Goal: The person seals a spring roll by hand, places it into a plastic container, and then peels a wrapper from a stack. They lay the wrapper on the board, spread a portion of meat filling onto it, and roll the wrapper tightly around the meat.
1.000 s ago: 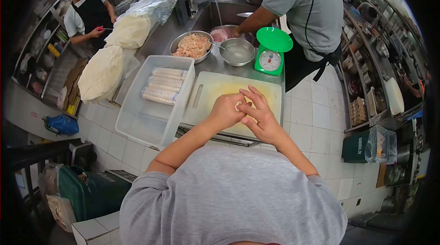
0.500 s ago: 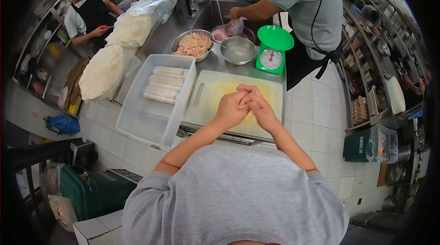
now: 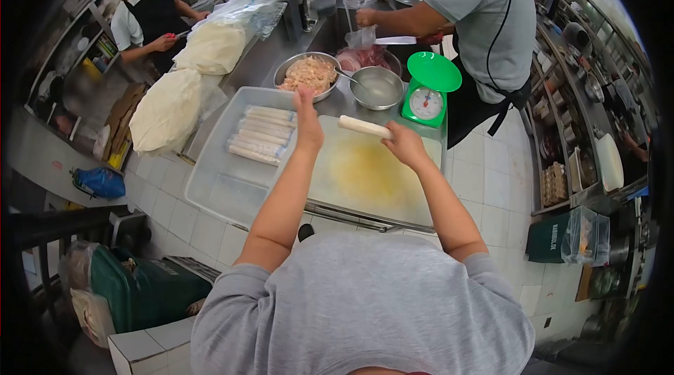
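Observation:
My right hand grips one end of a pale, uncooked spring roll, which points leftward above the white cutting board with its yellow stain. My left hand is raised over the right rim of the clear plastic container, fingers straight and holding nothing. Inside the container several similar rolls lie side by side, with what looks like plastic film between them. Beyond my left hand sits a metal bowl of minced meat filling. Next to it is a metal bowl of cloudy liquid with a spoon handle.
A green kitchen scale stands at the board's far right corner. Two stacks of pale wrappers lie on the left. At the sink, water runs from the faucet; a co-worker there holds a knife. Another person works far left.
My hands were together over the board and have parted. The left went up and left; the right now shows the roll. The co-worker's knife has come into view.

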`<state>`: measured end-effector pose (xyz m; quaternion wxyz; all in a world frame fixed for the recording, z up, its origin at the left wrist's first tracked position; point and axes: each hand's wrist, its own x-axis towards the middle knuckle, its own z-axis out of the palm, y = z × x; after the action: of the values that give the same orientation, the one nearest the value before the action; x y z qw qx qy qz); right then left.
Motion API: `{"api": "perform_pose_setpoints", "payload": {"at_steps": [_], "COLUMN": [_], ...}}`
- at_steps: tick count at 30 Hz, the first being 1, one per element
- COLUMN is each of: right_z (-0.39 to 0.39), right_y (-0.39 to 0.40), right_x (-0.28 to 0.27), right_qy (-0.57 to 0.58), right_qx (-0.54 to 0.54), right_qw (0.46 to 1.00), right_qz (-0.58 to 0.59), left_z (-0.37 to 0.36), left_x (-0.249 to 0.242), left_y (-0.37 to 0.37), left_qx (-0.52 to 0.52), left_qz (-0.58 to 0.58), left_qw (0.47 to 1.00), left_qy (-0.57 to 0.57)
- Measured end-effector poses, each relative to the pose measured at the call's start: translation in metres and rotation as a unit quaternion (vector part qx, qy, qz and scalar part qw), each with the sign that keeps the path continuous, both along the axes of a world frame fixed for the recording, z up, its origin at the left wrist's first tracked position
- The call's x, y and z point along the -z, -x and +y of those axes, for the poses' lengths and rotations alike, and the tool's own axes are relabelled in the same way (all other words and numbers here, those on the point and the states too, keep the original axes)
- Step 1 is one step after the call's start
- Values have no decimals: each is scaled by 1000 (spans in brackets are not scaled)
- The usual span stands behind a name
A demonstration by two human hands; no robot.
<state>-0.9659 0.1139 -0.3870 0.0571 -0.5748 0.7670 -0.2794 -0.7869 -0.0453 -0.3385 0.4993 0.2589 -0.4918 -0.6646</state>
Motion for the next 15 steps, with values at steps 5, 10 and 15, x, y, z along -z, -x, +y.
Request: {"api": "perform_pose_setpoints", "payload": {"at_steps": [5, 10, 15], "right_z": [-35, -77, -117], "right_y": [2, -16, -18], "right_x": [54, 60, 71], "right_qy": [-69, -68, -83], "right_qx": [54, 21, -16], "right_qw": [984, 994, 994], "right_qz": [153, 88, 62], "left_z": [-30, -72, -121], "left_x": [-47, -87, -124], "left_y": [-51, -126, -206], "left_qx": [-62, -146, -262], "left_qz": [22, -66, -120], "left_qw": [991, 969, 914], "left_qy": [115, 188, 287]}}
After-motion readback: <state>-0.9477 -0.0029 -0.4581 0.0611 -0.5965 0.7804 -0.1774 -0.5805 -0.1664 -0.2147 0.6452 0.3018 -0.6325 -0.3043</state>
